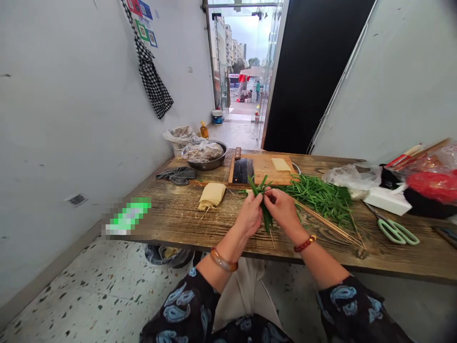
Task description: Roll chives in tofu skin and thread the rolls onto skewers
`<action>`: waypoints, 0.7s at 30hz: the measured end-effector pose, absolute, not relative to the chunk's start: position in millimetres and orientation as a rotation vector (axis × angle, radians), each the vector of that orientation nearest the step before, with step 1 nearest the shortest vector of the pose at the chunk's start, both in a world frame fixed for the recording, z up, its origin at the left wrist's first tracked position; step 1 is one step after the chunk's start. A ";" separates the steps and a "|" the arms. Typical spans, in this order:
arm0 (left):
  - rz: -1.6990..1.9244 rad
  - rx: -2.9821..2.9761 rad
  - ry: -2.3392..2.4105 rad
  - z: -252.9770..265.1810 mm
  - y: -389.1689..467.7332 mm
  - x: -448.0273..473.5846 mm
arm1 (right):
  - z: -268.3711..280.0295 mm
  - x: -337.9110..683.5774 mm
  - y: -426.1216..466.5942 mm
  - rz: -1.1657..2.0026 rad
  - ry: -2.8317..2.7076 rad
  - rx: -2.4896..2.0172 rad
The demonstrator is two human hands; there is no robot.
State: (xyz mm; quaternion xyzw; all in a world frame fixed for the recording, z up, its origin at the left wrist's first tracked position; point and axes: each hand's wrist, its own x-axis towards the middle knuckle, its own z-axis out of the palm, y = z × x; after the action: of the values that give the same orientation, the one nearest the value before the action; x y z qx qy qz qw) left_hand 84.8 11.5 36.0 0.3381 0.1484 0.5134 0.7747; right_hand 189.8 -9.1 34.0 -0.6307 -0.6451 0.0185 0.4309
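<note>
My left hand (251,215) is closed around a small bunch of cut chives (267,220), whose green ends stick out above and below the fingers. On the bunch's right side, my right hand (283,209) pinches at the chives with thumb and fingertips together. A thin stick pokes out below the bunch; whether it runs through the chives is hidden. Left of my hands lies a stack of pale yellow tofu skin sheets (212,195). A loose pile of chives (321,197) spreads to the right, with thin wooden skewers (328,220) in front of it.
Behind my hands, a cleaver (243,170) and one tofu skin sheet (281,165) lie on a cutting board (263,176). A metal basin (210,163) holds a plastic bag. Green-handled scissors (396,232), a white box (387,200) and plastic bags (353,178) are on the right.
</note>
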 end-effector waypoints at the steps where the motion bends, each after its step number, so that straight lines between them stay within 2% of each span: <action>1: 1.111 0.731 0.323 35.7 11.3 84.9 | 34.8 190.1 -9.4 0.031 -1.618 -1.590; 13: 1.133 0.603 0.415 40.9 34.3 76.1 | 17.8 207.9 -25.6 0.123 -1.801 -1.444; 17: 1.151 0.640 0.445 39.6 41.8 66.1 | 8.9 246.4 -30.5 -0.045 -1.895 -1.611; 21: 0.894 0.905 0.539 33.9 38.2 61.7 | 22.7 267.6 -34.9 -0.282 -1.940 -1.704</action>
State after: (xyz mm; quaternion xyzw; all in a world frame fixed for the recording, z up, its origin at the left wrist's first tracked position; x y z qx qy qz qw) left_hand 61.7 38.2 33.9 0.4175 0.2487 0.4121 0.7707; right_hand 267.6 -34.9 22.7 -0.6319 -0.7195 -0.1046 0.2685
